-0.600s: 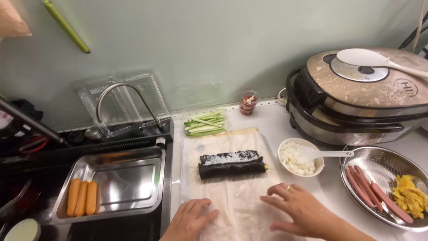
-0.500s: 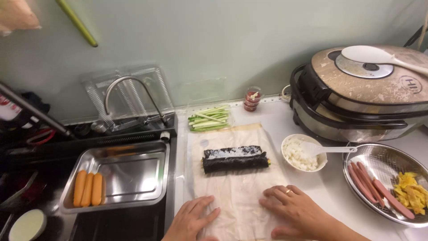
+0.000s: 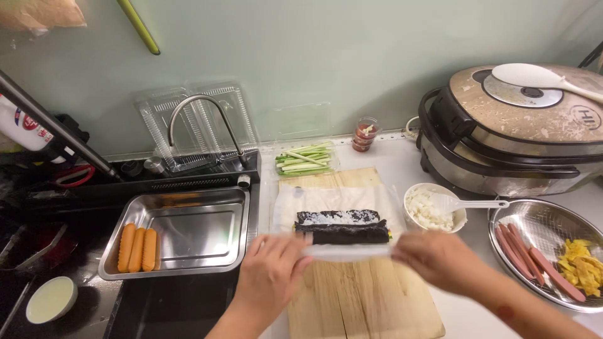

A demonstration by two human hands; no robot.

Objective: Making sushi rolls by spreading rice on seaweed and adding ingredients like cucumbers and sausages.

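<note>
Head view: the sheet's (image 3: 347, 252) near edge is pinched by left hand (image 3: 271, 276) and right hand (image 3: 440, 260), just behind the roll (image 3: 344, 227); lifting it evenly over seems required.

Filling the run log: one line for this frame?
left hand: lifting wrap sheet | right hand: same | seaweed roll: on sheet

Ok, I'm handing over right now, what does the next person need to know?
Left hand and right hand each grip one end of the sheet, its near edge lifted off the board.
The seaweed roll lies on the sheet just beyond the hands, rice showing along its top, not fully closed.
Cucumber strips sit behind the board, rice bowl to the right, strainer with sausages beyond it.
Left: closing the roll, probably.
</note>
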